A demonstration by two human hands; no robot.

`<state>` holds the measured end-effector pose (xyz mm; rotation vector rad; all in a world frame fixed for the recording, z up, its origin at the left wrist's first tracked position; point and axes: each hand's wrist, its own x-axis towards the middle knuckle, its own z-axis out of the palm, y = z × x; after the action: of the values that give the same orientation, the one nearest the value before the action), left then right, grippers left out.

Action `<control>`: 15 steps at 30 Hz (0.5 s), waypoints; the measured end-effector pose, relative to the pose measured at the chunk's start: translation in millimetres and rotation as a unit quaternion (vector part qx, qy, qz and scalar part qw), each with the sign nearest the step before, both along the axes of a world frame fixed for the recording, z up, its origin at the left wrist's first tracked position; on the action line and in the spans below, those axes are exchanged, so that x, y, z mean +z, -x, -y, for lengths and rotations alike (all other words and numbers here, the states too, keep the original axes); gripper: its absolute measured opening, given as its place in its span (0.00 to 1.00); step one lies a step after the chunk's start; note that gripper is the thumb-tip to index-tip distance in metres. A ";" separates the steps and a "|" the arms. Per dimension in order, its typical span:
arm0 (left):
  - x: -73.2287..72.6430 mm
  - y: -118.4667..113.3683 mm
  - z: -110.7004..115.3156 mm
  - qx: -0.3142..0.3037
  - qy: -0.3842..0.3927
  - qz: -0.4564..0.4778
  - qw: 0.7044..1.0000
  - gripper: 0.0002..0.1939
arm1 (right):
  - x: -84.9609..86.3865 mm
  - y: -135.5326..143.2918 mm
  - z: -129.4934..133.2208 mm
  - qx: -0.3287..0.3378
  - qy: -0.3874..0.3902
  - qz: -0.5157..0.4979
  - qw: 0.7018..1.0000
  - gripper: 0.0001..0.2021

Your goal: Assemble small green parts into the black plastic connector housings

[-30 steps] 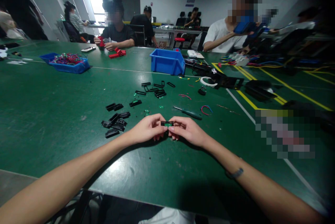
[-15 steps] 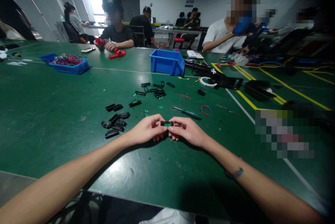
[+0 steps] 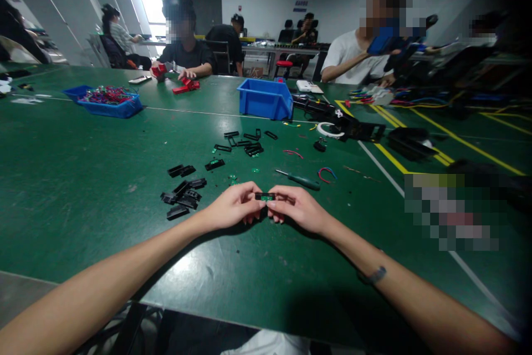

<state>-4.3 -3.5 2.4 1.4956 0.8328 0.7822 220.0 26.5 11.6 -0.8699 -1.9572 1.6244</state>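
Observation:
A small black housing with a green board (image 3: 265, 197) is held between my two hands, just above the green table (image 3: 108, 189). My left hand (image 3: 239, 204) pinches its left end, and my right hand (image 3: 294, 208) grips the right end. Several black housings (image 3: 183, 194) lie in a group left of my left hand. Beyond my hands are thin black frames (image 3: 249, 144), a black piece with a green board (image 3: 215, 164) and small green boards (image 3: 233, 179). A screwdriver (image 3: 299, 179) rests past my right hand, beside a red and blue wire loop (image 3: 327, 174).
A blue bin (image 3: 265, 99) stands at the far middle, and a blue tray of wires (image 3: 111, 103) at the far left. Black parts and a white ring (image 3: 330, 130) lie at the right. Across the table, a person handles red parts (image 3: 187, 86); another holds a blue object.
My hands and the black housing show no visible movement. Across the table, the person's hands have moved apart, one now over the red parts on the table.

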 end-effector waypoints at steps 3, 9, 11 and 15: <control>1.4 -0.1 0.5 0.002 -0.001 -0.003 1.000 0.16 | 0.7 0.2 0.9 -0.002 0.000 0.002 1.000 0.13; 2.6 -0.4 2.5 0.012 -0.006 -0.007 1.000 0.16 | 0.8 -0.2 2.6 -0.005 -0.009 0.003 1.000 0.12; 2.5 -0.8 3.0 0.017 -0.009 -0.008 1.000 0.17 | 0.5 -0.1 2.9 -0.005 -0.011 0.002 1.000 0.12; 2.1 -2.7 2.6 0.023 -0.014 -0.005 1.000 0.17 | 0.0 0.8 2.3 -0.009 -0.008 -0.003 1.000 0.13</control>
<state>-1.6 -6.1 4.5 1.5096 0.8690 0.8242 219.2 24.2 11.5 -0.8729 -1.9501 1.5963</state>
